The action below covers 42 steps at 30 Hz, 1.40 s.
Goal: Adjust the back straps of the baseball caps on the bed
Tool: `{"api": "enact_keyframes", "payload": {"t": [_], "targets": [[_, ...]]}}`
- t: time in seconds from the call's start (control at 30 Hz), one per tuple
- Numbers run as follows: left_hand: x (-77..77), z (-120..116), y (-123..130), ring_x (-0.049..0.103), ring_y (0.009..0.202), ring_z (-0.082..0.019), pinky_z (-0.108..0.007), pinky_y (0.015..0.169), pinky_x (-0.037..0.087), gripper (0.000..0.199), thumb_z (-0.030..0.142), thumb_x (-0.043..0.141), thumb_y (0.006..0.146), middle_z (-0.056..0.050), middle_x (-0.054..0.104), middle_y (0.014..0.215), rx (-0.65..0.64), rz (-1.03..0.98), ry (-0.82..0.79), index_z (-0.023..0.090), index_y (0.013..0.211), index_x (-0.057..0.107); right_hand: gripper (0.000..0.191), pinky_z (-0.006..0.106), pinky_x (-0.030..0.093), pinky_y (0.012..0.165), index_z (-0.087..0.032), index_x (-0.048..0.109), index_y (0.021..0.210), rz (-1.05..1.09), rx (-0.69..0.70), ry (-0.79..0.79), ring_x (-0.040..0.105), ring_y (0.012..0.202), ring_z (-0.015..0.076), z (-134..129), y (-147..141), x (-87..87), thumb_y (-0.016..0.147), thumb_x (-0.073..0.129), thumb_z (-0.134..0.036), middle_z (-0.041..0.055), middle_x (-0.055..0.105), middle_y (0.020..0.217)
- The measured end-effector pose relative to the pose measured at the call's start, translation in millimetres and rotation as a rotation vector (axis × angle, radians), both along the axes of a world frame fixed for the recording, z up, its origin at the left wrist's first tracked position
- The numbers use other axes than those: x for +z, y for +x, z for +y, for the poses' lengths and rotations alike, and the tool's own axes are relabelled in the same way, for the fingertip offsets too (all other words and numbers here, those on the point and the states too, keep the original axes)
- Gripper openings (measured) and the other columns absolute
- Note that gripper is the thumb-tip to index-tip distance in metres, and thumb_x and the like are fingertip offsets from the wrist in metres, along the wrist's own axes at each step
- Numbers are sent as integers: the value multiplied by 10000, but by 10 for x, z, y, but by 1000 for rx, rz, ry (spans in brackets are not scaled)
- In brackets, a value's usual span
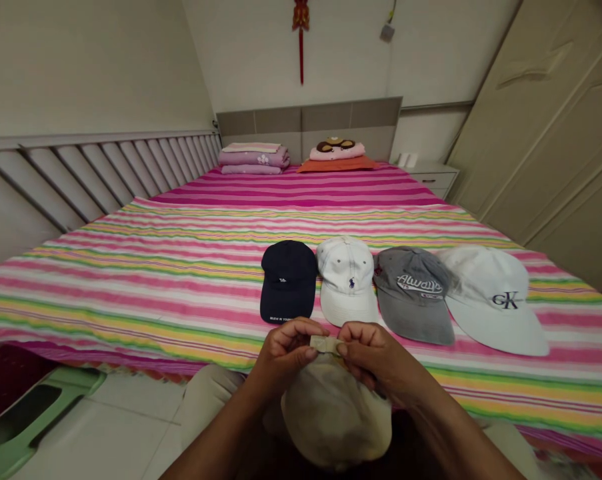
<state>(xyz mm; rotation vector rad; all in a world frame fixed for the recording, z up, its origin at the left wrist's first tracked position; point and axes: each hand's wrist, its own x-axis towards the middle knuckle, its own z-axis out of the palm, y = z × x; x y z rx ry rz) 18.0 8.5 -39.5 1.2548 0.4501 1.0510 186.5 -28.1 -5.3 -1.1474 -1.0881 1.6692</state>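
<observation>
A beige cap [337, 413] hangs low in front of me, its back strap uppermost. My left hand [287, 353] pinches the left end of the strap [325, 344] between thumb and fingers. On the strap's right end, my right hand [373, 353] is closed in the same way. Just beyond my hands, four caps lie in a row on the bed: a navy cap [288, 280], a white cap [347, 280] with a small dark logo, a grey cap [413, 293] with white lettering, and a larger white cap [495, 300] at the right.
The bed [155, 267] has a striped cover. Folded purple bedding [255, 160] and a pink and orange stack [337, 159] lie at the headboard [308, 127]. A railing [111, 173] runs along the left. A green stool [35, 413] stands at the lower left.
</observation>
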Motion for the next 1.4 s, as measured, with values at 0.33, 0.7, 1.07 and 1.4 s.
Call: {"api": "enact_keyframes", "payload": {"t": [0.33, 0.7, 1.07, 1.4], "targets": [[44, -15, 29, 556, 779, -152, -257, 690, 422, 199, 197, 690, 636, -48, 610, 837, 18, -22, 26, 188, 834, 685, 246, 168, 255, 369, -139, 573, 645, -93, -13, 146, 350, 385, 28, 5, 7, -4, 672, 646, -372, -64, 462, 480], [-4, -32, 56, 561, 788, -162, -276, 702, 430, 222, 205, 691, 639, -53, 609, 847, 10, -3, 22, 186, 859, 678, 231, 194, 220, 379, -154, 529, 590, -35, -20, 108, 320, 383, 39, -3, -11, -15, 651, 641, -346, -67, 440, 459], [-28, -41, 36, 557, 855, -185, -297, 767, 426, 202, 210, 663, 671, -61, 609, 882, 118, 115, 110, 190, 872, 669, 243, 204, 172, 390, -165, 486, 561, -19, -101, 99, 267, 390, 44, -24, -75, -33, 664, 623, -338, -75, 391, 428], [-66, -46, 48, 559, 847, -169, -279, 747, 431, 199, 175, 680, 647, -47, 605, 882, 77, 6, 54, 205, 844, 681, 225, 207, 170, 396, -168, 478, 590, -75, -106, 137, 255, 395, 44, -24, -89, -82, 690, 596, -332, -83, 373, 431]]}}
